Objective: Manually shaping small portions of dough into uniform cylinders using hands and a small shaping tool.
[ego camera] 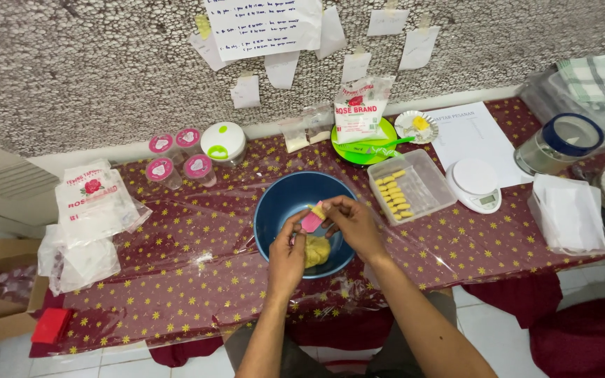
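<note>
The person's right hand and left hand meet over a round blue plastic bowl, and the fingers of both hands are pinched shut on a small pink flat tool with a bit of yellow dough stuck at its top end. The pink tool is up in the air above the middle of the bowl, held between the two hands. Down in the bowl, under the hands, sits a soft lump of yellow dough. The bowl stands on a dark red tablecloth with little yellow stars, under a sheet of clear plastic. Just to the right of the bowl is a clear plastic box with rows of small yellow dough sticks laid inside. Next to the box is a small white kitchen scale. Behind the bowl there is a bright green plate with a white bag of flour on it. To the left stand four little clear jars with pink lids, and farther left lie more white flour bags.
</note>
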